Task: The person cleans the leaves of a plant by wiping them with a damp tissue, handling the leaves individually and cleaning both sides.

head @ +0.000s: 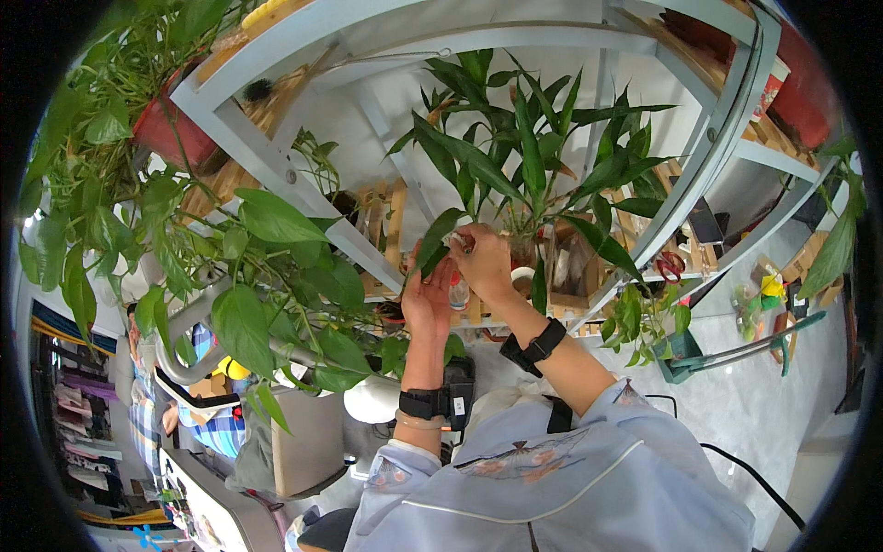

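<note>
My left hand (426, 301) is palm up under a long green leaf (437, 240) of a broad-leaved plant (530, 162), holding it from below. Beside it, my right hand (485, 261) pinches a small white piece, perhaps tissue (456, 239), against the leaf. My right fingers partly hide this white piece. The plant stands on a slatted wooden shelf, and its base shows behind my right hand. A small clear bottle (458, 295) sits below my hands, and a white cup (522, 279) is to the right of my right wrist.
A grey metal plant stand (276, 162) frames the space around my arms. Trailing pothos (276, 290) crowds the left, below a red pot (172, 131). Red-handled scissors (668, 266) lie at the right, with a cardboard box (574, 265) nearer. Another person (207, 421) is at far left.
</note>
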`<action>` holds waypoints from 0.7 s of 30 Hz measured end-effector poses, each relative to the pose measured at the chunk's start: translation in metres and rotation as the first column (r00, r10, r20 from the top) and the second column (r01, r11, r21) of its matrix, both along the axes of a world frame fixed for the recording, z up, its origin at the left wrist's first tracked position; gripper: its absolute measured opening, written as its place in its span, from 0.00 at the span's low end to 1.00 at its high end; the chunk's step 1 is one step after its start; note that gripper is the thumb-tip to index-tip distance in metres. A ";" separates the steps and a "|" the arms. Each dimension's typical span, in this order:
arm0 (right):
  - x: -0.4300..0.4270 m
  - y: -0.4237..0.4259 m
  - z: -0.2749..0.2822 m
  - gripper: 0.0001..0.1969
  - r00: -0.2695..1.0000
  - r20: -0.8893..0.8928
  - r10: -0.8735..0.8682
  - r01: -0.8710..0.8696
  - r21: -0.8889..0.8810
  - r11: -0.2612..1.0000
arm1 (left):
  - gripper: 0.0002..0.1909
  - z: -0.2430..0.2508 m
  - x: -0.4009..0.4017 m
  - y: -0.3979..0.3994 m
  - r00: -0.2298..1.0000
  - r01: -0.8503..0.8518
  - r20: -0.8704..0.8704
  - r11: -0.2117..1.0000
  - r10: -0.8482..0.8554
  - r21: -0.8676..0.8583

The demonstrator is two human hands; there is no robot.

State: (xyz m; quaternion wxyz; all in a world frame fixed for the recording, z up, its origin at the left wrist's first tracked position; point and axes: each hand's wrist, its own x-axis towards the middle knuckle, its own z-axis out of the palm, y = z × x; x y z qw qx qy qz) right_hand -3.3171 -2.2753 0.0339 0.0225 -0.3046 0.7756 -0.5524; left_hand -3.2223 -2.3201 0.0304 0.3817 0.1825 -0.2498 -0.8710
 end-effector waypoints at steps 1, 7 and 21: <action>0.000 0.000 0.002 0.10 1.000 -0.020 0.007 -0.008 -0.016 1.000 | 0.24 -0.002 0.002 -0.002 1.000 0.022 0.014 0.999 -0.022 -0.023; 0.008 0.002 0.002 0.10 0.999 -0.032 -0.004 0.002 -0.072 0.997 | 0.27 0.006 0.009 -0.004 0.973 0.195 -0.119 0.980 -0.199 -0.052; 0.063 0.004 0.014 0.09 0.978 -0.195 0.077 -0.111 -0.168 0.980 | 0.27 -0.002 0.022 -0.021 0.948 0.300 -0.114 0.954 -0.298 0.006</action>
